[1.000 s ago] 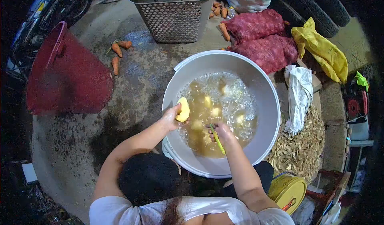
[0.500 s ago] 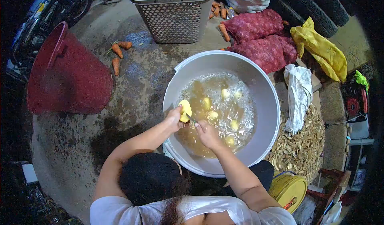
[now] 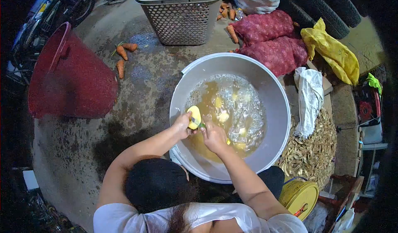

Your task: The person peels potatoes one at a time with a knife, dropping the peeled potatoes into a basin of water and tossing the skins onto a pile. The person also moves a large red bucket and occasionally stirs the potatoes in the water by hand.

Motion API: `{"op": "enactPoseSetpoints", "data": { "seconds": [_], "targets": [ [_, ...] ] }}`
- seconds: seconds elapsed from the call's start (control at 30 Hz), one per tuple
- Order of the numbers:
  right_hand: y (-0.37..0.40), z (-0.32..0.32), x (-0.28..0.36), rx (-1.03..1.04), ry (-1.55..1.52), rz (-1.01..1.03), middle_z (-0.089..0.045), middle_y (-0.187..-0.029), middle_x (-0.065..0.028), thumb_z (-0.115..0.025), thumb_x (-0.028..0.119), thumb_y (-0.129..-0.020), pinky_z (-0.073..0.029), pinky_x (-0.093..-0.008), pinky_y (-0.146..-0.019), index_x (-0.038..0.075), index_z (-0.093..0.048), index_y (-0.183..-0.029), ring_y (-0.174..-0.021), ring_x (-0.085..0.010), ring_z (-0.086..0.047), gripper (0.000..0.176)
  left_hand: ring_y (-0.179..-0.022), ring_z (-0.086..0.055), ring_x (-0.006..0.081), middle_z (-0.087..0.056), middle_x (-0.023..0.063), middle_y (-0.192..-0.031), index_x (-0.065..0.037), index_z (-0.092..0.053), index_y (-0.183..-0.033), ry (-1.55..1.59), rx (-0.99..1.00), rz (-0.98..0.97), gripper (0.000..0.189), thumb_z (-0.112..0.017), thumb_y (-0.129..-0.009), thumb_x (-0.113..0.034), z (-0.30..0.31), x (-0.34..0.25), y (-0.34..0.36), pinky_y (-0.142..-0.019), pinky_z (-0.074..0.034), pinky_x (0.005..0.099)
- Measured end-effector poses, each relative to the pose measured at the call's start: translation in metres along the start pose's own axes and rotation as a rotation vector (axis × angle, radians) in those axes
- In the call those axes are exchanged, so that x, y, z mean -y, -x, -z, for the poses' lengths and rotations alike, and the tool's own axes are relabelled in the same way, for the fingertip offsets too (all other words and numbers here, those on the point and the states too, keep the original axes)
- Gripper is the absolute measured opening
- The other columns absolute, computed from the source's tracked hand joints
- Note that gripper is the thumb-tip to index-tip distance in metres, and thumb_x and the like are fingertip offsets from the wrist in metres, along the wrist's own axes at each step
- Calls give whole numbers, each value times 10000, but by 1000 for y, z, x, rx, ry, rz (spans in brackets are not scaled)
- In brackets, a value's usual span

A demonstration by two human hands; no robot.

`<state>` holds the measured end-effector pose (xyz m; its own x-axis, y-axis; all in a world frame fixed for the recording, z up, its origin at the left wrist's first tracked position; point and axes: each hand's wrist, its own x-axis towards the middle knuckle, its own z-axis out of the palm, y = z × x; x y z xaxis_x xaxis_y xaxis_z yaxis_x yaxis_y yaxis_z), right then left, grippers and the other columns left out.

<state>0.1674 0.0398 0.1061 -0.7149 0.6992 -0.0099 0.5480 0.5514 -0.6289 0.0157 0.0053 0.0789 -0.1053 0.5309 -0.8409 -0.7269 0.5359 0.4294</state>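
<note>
In the head view, my left hand [image 3: 182, 125] holds a pale yellow peeled potato [image 3: 194, 113] over the left side of a large grey tub [image 3: 277, 104]. My right hand [image 3: 214, 137] grips a small knife [image 3: 194, 120] with a green handle, and its blade lies against the potato. Below my hands, cloudy brown water [image 3: 207, 148] with foam fills the bottom of the tub. Several yellow peeled pieces [image 3: 223, 116] float in it.
A red bin [image 3: 78, 79] lies tilted at the left, near several carrots [image 3: 120, 68]. Behind the tub stand a grey basket [image 3: 182, 24] and red mesh sacks [image 3: 269, 55]. At the right are peelings [image 3: 313, 150], a white sack [image 3: 309, 104] and a yellow bucket [image 3: 300, 195].
The potato has tilted and shifted slightly right in my left hand. The knife blade has moved from beside the potato to across its face. The floating pieces and foam have shifted.
</note>
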Motion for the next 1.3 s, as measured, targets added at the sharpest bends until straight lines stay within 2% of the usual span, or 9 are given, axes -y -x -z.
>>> {"op": "enactPoseSetpoints", "data": {
  "seconds": [0.23,0.33,0.4,0.43,0.6,0.77,0.83,1.03,1.3],
  "targets": [
    [-7,-12,-67,52,77,-236,-603,-865,-200,-458,220,-832,-455,-439,-707,57,-505,-1080,-791,-372,-578,300,-567,-529,202,-545,83,-731,-73,-472,-972,-151,153,56,328,-309,-915,-352,1,13,1,-436,-428,332],
    [0,-29,-134,-38,-68,-438,-590,-723,-158,-455,216,-823,-447,-415,-546,43,-514,-977,-638,-309,-578,240,-530,-519,212,-538,80,-691,-65,-480,-944,-131,183,103,351,-318,-907,-374,6,4,2,-449,-431,331],
    [4,-26,-155,-116,-1146,-877,-486,-574,-77,-442,218,-821,-353,-330,-391,52,-511,-914,-466,-192,-477,202,-561,-541,231,-555,79,-749,-82,-491,-1004,-134,213,135,323,-335,-910,-349,13,5,-4,-432,-416,355],
    [0,-1,-124,-138,-1186,-1114,-395,-540,-14,-418,223,-832,-257,-258,-349,59,-512,-934,-410,-110,-360,215,-561,-541,231,-555,79,-749,-82,-491,-1004,-134,215,136,323,-335,-910,-349,13,3,-2,-432,-416,355],
    [27,-4,-139,-59,-946,-1051,-451,-615,-38,-471,276,-814,-315,-270,-374,7,-502,-1032,-438,-115,-398,348,-855,-580,199,-563,97,-1017,-86,-461,-1151,-175,76,-212,334,-445,-880,-279,28,-46,22,-681,-495,392],
    [61,-8,-197,-51,-487,-865,-517,-674,-87,-488,274,-828,-380,-300,-467,-3,-542,-996,-508,-144,-471,328,-914,-503,166,-473,83,-1058,-58,-376,-1187,-318,-344,-1199,406,-424,-875,-312,89,-177,145,-747,-451,342],
    [75,-14,-229,8,-323,-801,-569,-730,-133,-480,275,-835,-436,-322,-530,-6,-557,-1041,-565,-173,-529,357,-786,-565,173,-563,69,-909,-14,-480,-1120,-369,-690,-1488,370,-433,-878,-289,223,-281,152,-714,-476,323],
    [89,8,-213,53,-542,-978,-508,-556,-65,-512,301,-821,-381,-327,-438,-11,-577,-934,-461,-164,-480,337,-761,-580,200,-584,94,-894,9,-511,-1071,-392,-1329,-1494,343,-483,-850,-252,326,-398,296,-691,-478,317],
    [55,17,-168,76,-467,-860,-465,-518,-43,-563,260,-795,-374,-288,-370,5,-566,-770,-398,-129,-451,256,-828,-587,231,-603,116,-929,23,-555,-1020,-551,-1409,-1371,330,-543,-813,-234,344,-428,269,-757,-459,311]
  ]
}}
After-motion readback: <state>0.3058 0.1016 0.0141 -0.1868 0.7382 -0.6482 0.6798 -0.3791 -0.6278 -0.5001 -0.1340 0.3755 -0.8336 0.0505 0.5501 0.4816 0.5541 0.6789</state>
